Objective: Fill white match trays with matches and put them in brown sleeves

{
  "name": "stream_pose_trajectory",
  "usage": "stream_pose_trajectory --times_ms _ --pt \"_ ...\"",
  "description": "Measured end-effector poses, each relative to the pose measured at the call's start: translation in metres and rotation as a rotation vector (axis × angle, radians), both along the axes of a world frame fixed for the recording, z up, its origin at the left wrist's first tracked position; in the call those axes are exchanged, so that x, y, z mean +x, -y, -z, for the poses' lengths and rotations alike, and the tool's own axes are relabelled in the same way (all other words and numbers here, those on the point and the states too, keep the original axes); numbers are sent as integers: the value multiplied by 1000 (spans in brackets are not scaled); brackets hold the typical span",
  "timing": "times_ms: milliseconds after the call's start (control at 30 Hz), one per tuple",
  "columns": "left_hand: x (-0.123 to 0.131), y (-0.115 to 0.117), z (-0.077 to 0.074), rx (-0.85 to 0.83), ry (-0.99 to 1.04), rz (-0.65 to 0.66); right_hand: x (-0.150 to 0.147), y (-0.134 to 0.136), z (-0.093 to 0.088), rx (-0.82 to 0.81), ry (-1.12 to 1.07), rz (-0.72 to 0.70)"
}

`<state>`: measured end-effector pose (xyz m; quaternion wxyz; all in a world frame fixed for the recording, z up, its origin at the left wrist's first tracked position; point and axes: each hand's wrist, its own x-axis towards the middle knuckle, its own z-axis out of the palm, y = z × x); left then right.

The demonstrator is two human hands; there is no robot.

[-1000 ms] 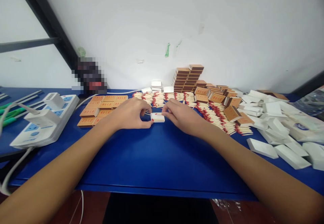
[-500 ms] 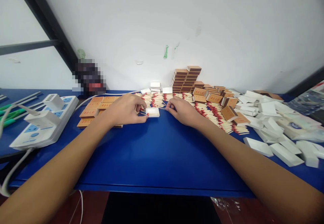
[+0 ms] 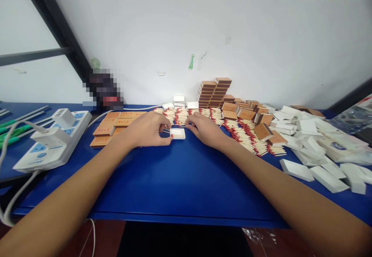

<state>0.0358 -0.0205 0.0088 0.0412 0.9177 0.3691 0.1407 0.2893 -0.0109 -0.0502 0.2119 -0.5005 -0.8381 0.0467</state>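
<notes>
My left hand [image 3: 149, 129] pinches the left end of a small white matchbox tray [image 3: 178, 132] between thumb and fingers. The tray lies low over the blue tabletop with its open side up, and a few red-tipped matches show inside. Just right of it, my right hand [image 3: 205, 130] has its fingertips pressed together. Whether a match sits between them is too small to make out. Rows of loose matches [image 3: 181, 115] spread behind both hands, and more matches [image 3: 247, 135] lie to the right of my right hand.
Orange matchboxes [image 3: 104, 130] lie at the left, and a tall stack of them [image 3: 213, 92] stands by the wall. More matchboxes [image 3: 246, 112] and a heap of white trays [image 3: 308, 133] fill the right. A white power strip [image 3: 52, 152] with cables sits at far left.
My left hand and the tray have come slightly nearer to me. My right fingertips have shifted a little left. A match seen by them earlier no longer shows there.
</notes>
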Motion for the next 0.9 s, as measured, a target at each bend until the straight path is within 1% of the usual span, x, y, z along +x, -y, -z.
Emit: stream_pose_trajectory --times_ms 333,433,500,600,667,800,900 --pt "2 1 2 -27 -6 -3 -1 -1 -1 -33 29 10" --pt "3 1 3 -27 -5 -1 1 2 -6 -45 61 10" --pt "4 1 3 -29 -8 -6 1 6 -11 -23 43 1" --pt "5 2 4 -26 -7 -7 -2 17 -19 22 -10 -21" --pt "5 1 4 -22 -5 5 -7 25 -22 13 -9 -38" --pt "3 0 4 -19 -7 7 -14 32 -19 -41 0 -106" --pt "1 -1 3 -19 1 -5 -11 26 -13 -1 -118 -139"
